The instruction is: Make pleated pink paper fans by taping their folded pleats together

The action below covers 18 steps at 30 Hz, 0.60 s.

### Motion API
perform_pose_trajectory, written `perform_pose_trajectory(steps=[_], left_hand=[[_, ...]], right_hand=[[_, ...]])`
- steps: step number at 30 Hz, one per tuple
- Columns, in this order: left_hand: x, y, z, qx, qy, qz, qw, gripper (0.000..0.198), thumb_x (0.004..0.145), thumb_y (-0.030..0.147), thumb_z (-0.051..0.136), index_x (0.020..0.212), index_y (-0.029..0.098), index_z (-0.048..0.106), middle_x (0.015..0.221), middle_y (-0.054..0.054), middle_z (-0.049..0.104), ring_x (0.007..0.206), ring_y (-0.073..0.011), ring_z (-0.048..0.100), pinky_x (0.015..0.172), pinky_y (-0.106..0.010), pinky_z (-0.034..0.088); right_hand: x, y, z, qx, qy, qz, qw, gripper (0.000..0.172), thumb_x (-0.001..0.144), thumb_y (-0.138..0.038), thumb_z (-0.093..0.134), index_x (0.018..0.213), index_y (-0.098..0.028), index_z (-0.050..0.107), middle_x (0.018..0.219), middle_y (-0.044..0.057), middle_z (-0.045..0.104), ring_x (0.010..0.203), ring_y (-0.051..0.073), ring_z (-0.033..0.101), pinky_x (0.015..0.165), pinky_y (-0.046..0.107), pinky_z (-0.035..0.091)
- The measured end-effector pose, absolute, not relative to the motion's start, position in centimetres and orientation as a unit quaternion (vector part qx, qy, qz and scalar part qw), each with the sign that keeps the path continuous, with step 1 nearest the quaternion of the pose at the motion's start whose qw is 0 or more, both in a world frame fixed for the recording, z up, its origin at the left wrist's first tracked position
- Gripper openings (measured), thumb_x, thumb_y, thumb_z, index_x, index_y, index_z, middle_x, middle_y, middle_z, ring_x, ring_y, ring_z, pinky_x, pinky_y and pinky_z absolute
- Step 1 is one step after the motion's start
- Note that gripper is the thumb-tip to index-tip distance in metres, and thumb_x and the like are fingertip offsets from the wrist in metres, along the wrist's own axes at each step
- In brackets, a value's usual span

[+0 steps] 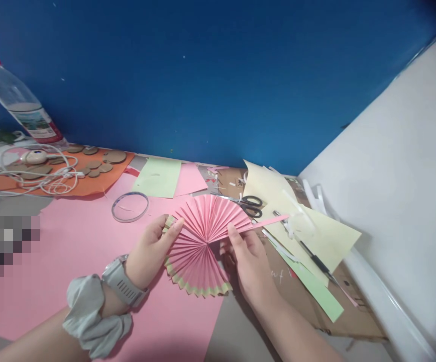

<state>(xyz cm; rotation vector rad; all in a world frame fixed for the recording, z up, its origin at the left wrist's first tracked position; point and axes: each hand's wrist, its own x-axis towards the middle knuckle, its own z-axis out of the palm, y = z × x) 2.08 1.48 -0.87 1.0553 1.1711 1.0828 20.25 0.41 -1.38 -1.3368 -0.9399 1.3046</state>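
Observation:
A pleated pink paper fan, spread nearly into a full circle, is held up between my hands. Its lower part has a yellow-green zigzag edge, and a gap shows at its lower right. My left hand pinches the fan's left edge, thumb on top. On the right, my right hand grips the other edge between thumb and fingers. A narrow pink paper strip sticks out to the right from beside my right thumb. Black-handled scissors lie just behind the fan, partly hidden by it.
Pink paper covers much of the table. A tape roll lies behind my left hand. Cream sheets, a pen and a green strip lie right on cardboard. Back left are a bottle, white cable and orange paper.

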Motion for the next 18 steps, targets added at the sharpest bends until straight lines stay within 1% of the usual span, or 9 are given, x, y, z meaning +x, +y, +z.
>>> perform_pose_trajectory(steps=[3, 5, 7, 9, 11, 13, 16, 18], left_hand=[[2.22, 1.4, -0.83, 0.427, 0.485, 0.483, 0.591, 0.029, 0.085, 0.044, 0.05, 0.071, 0.019, 0.045, 0.05, 0.008, 0.04, 0.036, -0.0042, 0.036, 0.038, -0.017, 0.031], [2.27, 1.35, -0.8, 0.415, 0.478, 0.487, 0.601, 0.028, 0.086, 0.045, 0.048, 0.073, 0.02, 0.047, 0.047, 0.009, 0.038, 0.034, -0.0046, 0.036, 0.035, -0.017, 0.031], [2.29, 1.34, -0.71, 0.405, 0.475, 0.491, 0.608, 0.027, 0.086, 0.045, 0.047, 0.075, 0.02, 0.048, 0.045, 0.01, 0.036, 0.032, -0.0044, 0.035, 0.034, -0.016, 0.03], [2.35, 1.38, -0.53, 0.4, 0.468, 0.505, 0.605, 0.024, 0.085, 0.043, 0.05, 0.081, 0.02, 0.049, 0.049, 0.009, 0.041, 0.036, -0.0037, 0.039, 0.036, -0.015, 0.033], [2.45, 1.48, -0.34, 0.419, 0.456, 0.503, 0.603, 0.021, 0.081, 0.037, 0.059, 0.09, 0.02, 0.05, 0.062, 0.007, 0.052, 0.045, -0.0037, 0.047, 0.042, -0.014, 0.038], [2.56, 1.6, -0.23, 0.458, 0.444, 0.472, 0.609, 0.031, 0.076, 0.031, 0.067, 0.098, 0.019, 0.049, 0.076, 0.003, 0.06, 0.059, -0.0068, 0.057, 0.052, -0.016, 0.046], [2.6, 1.72, -0.35, 0.494, 0.441, 0.436, 0.61, 0.033, 0.074, 0.028, 0.068, 0.098, 0.016, 0.05, 0.086, -0.003, 0.065, 0.077, -0.0134, 0.063, 0.067, -0.023, 0.051], [2.52, 1.73, -0.55, 0.488, 0.447, 0.446, 0.603, 0.032, 0.075, 0.028, 0.068, 0.099, 0.015, 0.05, 0.092, -0.005, 0.066, 0.085, -0.0157, 0.064, 0.075, -0.026, 0.051]], right_hand=[[20.34, 0.52, -1.63, -0.556, -0.393, 0.515, 0.52, 0.026, 0.077, -0.047, 0.059, 0.077, -0.022, 0.054, 0.064, -0.004, 0.053, 0.055, 0.01, 0.05, 0.051, 0.022, 0.04], [20.36, 0.52, -1.66, -0.547, -0.392, 0.519, 0.527, 0.027, 0.079, -0.048, 0.057, 0.075, -0.021, 0.053, 0.06, -0.005, 0.05, 0.049, 0.009, 0.047, 0.047, 0.021, 0.037], [20.33, 0.5, -1.56, -0.528, -0.392, 0.538, 0.527, 0.032, 0.081, -0.049, 0.053, 0.068, -0.021, 0.049, 0.054, -0.006, 0.046, 0.043, 0.008, 0.042, 0.042, 0.02, 0.034], [20.27, 0.52, -1.37, -0.507, -0.4, 0.556, 0.523, 0.037, 0.083, -0.05, 0.05, 0.061, -0.02, 0.045, 0.051, -0.006, 0.044, 0.041, 0.008, 0.042, 0.04, 0.02, 0.033], [20.24, 0.6, -1.16, -0.492, -0.4, 0.564, 0.529, 0.038, 0.083, -0.05, 0.05, 0.061, -0.02, 0.045, 0.052, -0.005, 0.046, 0.042, 0.008, 0.042, 0.04, 0.019, 0.033], [20.28, 0.72, -0.97, -0.485, -0.383, 0.565, 0.547, 0.032, 0.083, -0.048, 0.051, 0.066, -0.021, 0.048, 0.055, -0.005, 0.049, 0.044, 0.008, 0.044, 0.041, 0.019, 0.035], [20.41, 0.88, -0.85, -0.48, -0.364, 0.56, 0.568, 0.024, 0.083, -0.044, 0.055, 0.073, -0.022, 0.05, 0.058, -0.005, 0.051, 0.049, 0.008, 0.047, 0.047, 0.019, 0.04], [20.49, 0.9, -0.94, -0.481, -0.374, 0.563, 0.558, 0.024, 0.083, -0.043, 0.055, 0.072, -0.021, 0.05, 0.058, -0.005, 0.051, 0.05, 0.008, 0.047, 0.045, 0.018, 0.039]])
